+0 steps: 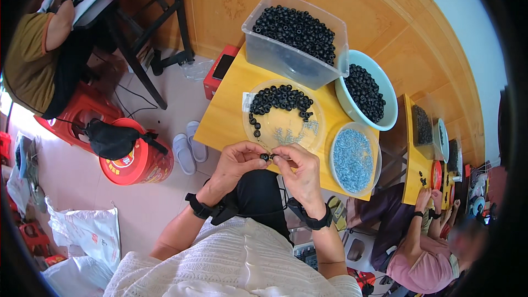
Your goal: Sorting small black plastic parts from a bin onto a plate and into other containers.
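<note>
Close together at the near edge of the yellow table, my left hand and my right hand are both closed in a pinch. Between the left fingertips sits a small round black plastic part. A second small black part shows at the right fingertips; whether the two parts touch, I cannot tell. Just beyond my hands lies a shallow round clear tray. It holds a curved heap of black round parts with holes, and scattered small clear pieces.
A clear bin and a pale blue basin, both full of black parts, stand behind. A round dish holds light-blue pieces. People work left and right. A red bucket and slippers are on the floor.
</note>
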Available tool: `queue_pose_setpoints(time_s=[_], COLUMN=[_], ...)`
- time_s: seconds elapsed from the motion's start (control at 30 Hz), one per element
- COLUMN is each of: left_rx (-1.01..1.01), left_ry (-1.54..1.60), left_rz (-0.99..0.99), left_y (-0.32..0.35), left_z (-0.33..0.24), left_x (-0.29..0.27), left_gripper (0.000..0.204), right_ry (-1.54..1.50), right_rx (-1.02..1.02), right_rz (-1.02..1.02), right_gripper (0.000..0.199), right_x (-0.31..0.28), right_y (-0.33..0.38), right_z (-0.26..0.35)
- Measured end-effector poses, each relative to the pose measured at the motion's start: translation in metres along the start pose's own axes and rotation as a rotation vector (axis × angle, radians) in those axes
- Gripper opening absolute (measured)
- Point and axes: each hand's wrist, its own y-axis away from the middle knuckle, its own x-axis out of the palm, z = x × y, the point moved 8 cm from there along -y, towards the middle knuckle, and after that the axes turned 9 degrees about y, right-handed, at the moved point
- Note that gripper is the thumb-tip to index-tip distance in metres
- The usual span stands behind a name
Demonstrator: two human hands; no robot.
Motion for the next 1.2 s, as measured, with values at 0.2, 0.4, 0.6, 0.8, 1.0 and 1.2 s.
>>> queue_pose_setpoints(time_s=[0.2,0.4,0.6,0.8,1.0,1.2], left_rx=[0.018,0.017,0.136,0.271,0.285,0.289], left_ry=[-0.038,-0.15,-0.24,-0.295,-0.328,-0.333], left_rz=[0.016,-0.057,-0.14,-0.129,-0.104,-0.216], left_y=[0.004,0.007,0.015,0.011,0.006,0.004], left_z=[0.001,0.002,-0.001,-0.003,-0.011,-0.006], left_x=[0.001,0.003,0.001,-0.001,0.004,0.002], left_gripper=[0.021,0.02,0.015,0.016,0.016,0.014], right_ry=[0.109,0.231,0.348,0.265,0.076,0.283], right_rx=[-0.127,-0.158,-0.135,-0.056,0.019,-0.137], right_rz=[-0.02,-0.022,-0.03,-0.067,-0.024,-0.175], right_gripper=[0.013,0.009,0.007,0.009,0.011,0.014], right_x=[0.003,0.004,0.011,0.008,0.003,0.008], right_y=[0.004,0.008,0.011,0.004,-0.002,0.011], right_z=[0.014,0.021,0.019,0.011,-0.008,0.009])
